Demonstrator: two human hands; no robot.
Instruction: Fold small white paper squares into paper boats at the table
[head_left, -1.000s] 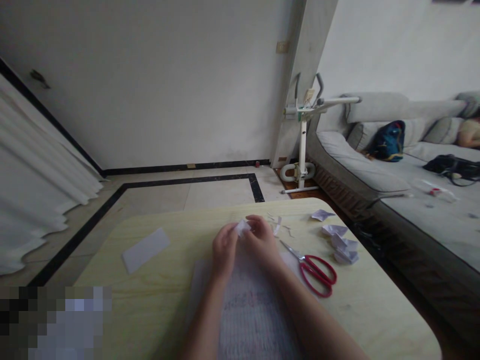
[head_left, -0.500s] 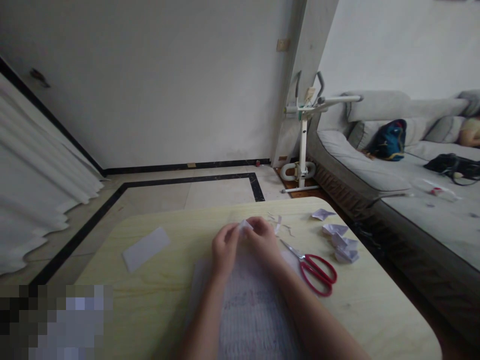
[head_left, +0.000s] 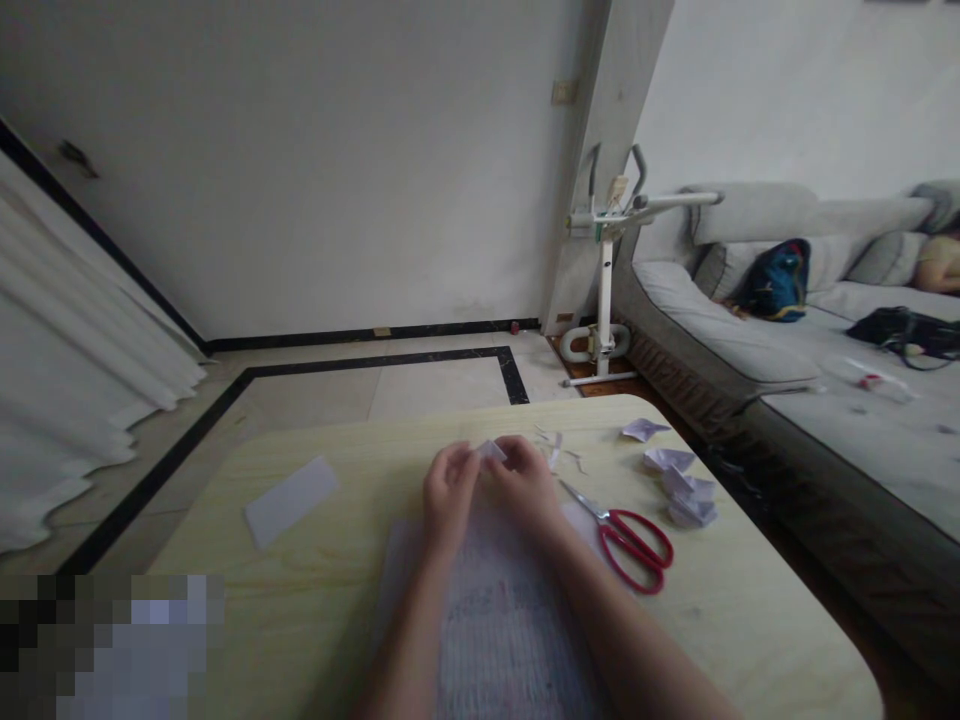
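Note:
A small folded piece of white paper [head_left: 490, 451] is pinched between my two hands, above the far end of a written-on lined sheet [head_left: 502, 620]. My left hand [head_left: 450, 488] grips its left side, fingers closed. From the right, my right hand [head_left: 527, 482] holds the other edge between thumb and fingers. Red-handled scissors [head_left: 636, 545] lie to the right of my right forearm, tips pointing away to the left. Beyond them are thin paper scraps [head_left: 555, 452]. Several folded paper shapes [head_left: 679, 478] sit along the table's right side.
A flat white paper rectangle [head_left: 291, 500] lies on the left of the pale wooden table [head_left: 300, 600]. Past the table stand a white exercise frame [head_left: 606, 290] and a grey sofa [head_left: 720, 330] with a blue backpack [head_left: 776, 282]. Part of a person [head_left: 941, 262] shows at the far right.
The folded paper has turned slightly between my fingers, showing a flatter face. Both hands stay in nearly the same place; the other things on the table lie as before.

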